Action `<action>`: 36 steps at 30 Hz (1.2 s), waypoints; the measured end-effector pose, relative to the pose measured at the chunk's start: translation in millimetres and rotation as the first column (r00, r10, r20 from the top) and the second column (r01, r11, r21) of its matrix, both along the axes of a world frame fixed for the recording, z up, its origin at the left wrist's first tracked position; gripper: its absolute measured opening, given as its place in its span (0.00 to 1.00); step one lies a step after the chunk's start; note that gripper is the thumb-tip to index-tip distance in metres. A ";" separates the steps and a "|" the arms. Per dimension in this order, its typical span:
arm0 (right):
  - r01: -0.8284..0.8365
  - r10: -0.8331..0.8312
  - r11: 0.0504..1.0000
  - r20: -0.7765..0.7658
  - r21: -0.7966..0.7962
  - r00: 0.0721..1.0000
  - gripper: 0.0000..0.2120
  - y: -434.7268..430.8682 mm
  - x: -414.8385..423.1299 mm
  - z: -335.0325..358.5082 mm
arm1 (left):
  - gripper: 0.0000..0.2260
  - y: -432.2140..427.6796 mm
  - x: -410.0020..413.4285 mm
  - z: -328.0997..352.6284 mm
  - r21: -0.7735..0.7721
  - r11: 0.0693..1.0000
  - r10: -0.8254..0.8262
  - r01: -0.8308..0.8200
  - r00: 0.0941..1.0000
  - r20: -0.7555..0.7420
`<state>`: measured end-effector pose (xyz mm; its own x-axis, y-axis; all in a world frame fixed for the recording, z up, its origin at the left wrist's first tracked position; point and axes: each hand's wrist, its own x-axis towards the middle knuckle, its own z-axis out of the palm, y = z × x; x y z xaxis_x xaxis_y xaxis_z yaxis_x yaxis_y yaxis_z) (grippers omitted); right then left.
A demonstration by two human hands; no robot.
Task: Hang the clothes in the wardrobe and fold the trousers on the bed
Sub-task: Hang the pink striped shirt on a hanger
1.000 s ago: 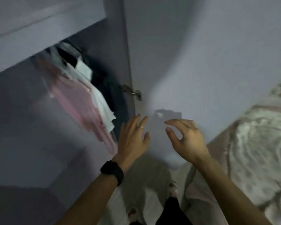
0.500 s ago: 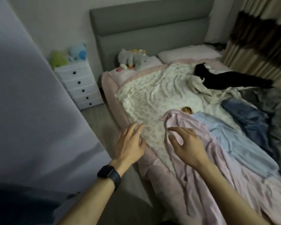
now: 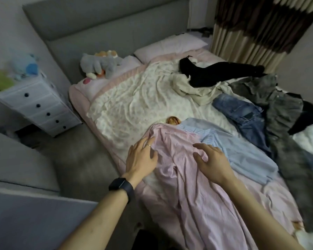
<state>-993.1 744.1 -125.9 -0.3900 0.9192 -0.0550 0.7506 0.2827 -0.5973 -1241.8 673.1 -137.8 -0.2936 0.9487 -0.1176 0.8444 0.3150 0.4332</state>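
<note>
Head — left hand (image 3: pixel 141 159), right hand (image 3: pixel 214 164) over pink shirt (image 3: pixel 177 150); palms down.

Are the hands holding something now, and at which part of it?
Nothing is held. The left hand and the right hand are open and spread over the upper part of the pink shirt on the bed.

My left hand (image 3: pixel 141 158) was palm down, fingers straight, slightly spread | my right hand (image 3: pixel 213 163) was palm down, fingers loosely bent, gripping nothing | both forearms were stretched forward
</note>
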 end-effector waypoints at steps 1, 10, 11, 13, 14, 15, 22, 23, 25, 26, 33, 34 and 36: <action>0.007 -0.006 1.000 0.017 -0.025 1.000 0.15 11.5 -0.5 -8.2 | 0.26 9.3 -1.5 -5.8 -0.026 1.000 -0.001 0.001 1.000 0.007; 0.168 -0.090 0.922 0.230 -0.349 0.969 0.20 130.9 -34.5 -112.7 | 0.23 124.7 -26.1 -79.9 -0.261 0.965 0.026 0.029 0.979 0.205; 0.198 -0.100 0.903 0.262 -0.382 0.960 0.21 143.0 -37.9 -125.5 | 0.23 138.1 -26.4 -89.0 -0.289 0.957 0.034 0.035 0.972 0.232; 0.235 -0.096 0.875 0.323 -0.423 0.941 0.22 169.2 -44.3 -145.6 | 0.23 165.6 -26.4 -106.9 -0.335 0.941 0.043 0.054 0.960 0.276; 0.241 -0.087 0.873 0.351 -0.424 0.932 0.23 185.8 -48.1 -158.8 | 0.23 181.4 -27.4 -120.0 -0.356 0.932 0.047 0.064 0.954 0.295; 0.240 -0.074 0.879 0.377 -0.413 0.923 0.24 203.5 -52.5 -172.2 | 0.23 197.8 -28.8 -133.1 -0.374 0.925 0.050 0.070 0.952 0.301; 0.117 0.168 0.854 0.481 -0.508 0.860 0.35 276.9 -79.8 -244.9 | 0.20 251.9 -28.6 -192.0 -0.434 0.894 0.078 0.110 0.917 0.392; 0.099 0.189 0.860 0.492 -0.500 0.850 0.33 278.0 -81.6 -250.6 | 0.20 252.1 -26.5 -196.5 -0.429 0.898 0.098 0.101 0.903 0.418; 0.039 0.214 0.903 0.526 -0.427 0.823 0.23 277.4 -82.8 -256.8 | 0.17 250.7 -22.9 -203.1 -0.424 0.904 0.158 0.060 0.874 0.460; 0.020 0.193 0.931 0.540 -0.363 0.819 0.17 273.4 -82.7 -257.5 | 0.15 248.8 -21.0 -205.0 -0.428 0.903 0.194 0.033 0.858 0.476; 0.070 -0.031 0.990 0.305 -0.119 0.952 0.09 187.9 -77.3 -206.6 | 0.17 238.7 7.5 -181.5 -0.448 0.860 0.496 -0.245 0.607 0.621; 0.065 -0.029 0.989 0.258 -0.135 0.966 0.07 171.1 -77.1 -200.7 | 0.19 236.4 12.1 -176.1 -0.474 0.837 0.539 -0.274 0.566 0.624; 0.057 -0.025 0.981 0.171 -0.186 0.985 0.06 136.9 -72.9 -184.8 | 0.23 224.2 22.2 -162.8 -0.518 0.807 0.579 -0.285 0.557 0.595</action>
<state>-1066.0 880.9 -310.7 -0.3226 0.9006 -0.2912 0.8528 0.1431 -0.5022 -1219.6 897.3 -300.6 -0.3419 0.5815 -0.7382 0.0430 0.7944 0.6059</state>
